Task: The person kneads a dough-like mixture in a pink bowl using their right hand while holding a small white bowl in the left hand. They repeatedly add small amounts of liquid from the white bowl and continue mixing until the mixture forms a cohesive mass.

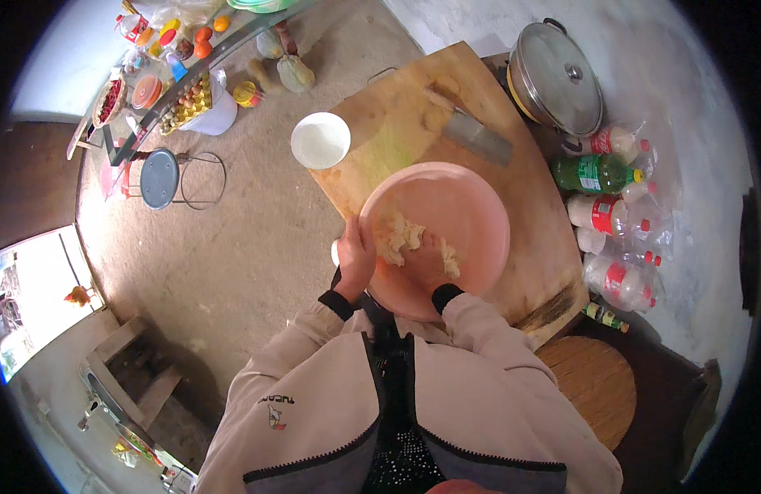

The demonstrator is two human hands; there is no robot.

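A pink plastic basin (458, 185) stands on a wooden board on the table before me. Inside it lies a lumpy mass of pale dough (404, 236), with pieces on both sides of my right hand. My left hand (357, 256) grips the basin's left rim, thumb towards the inside. My right hand (425, 262) is down in the basin, its fingers pressed into the dough and partly hidden by it. Beyond the basin, a white bowl (320, 141) sits at the board's left edge. A cleaver (477, 139) with a wooden handle lies on the board behind the basin.
The wooden board (411, 117) reaches towards the wall. On the right stand a lidded metal pot (556, 77) and several plastic bottles (597, 173). A round wooden stool top (593, 389) is at my lower right. A round stool (159, 178) and egg bucket (214, 114) stand left.
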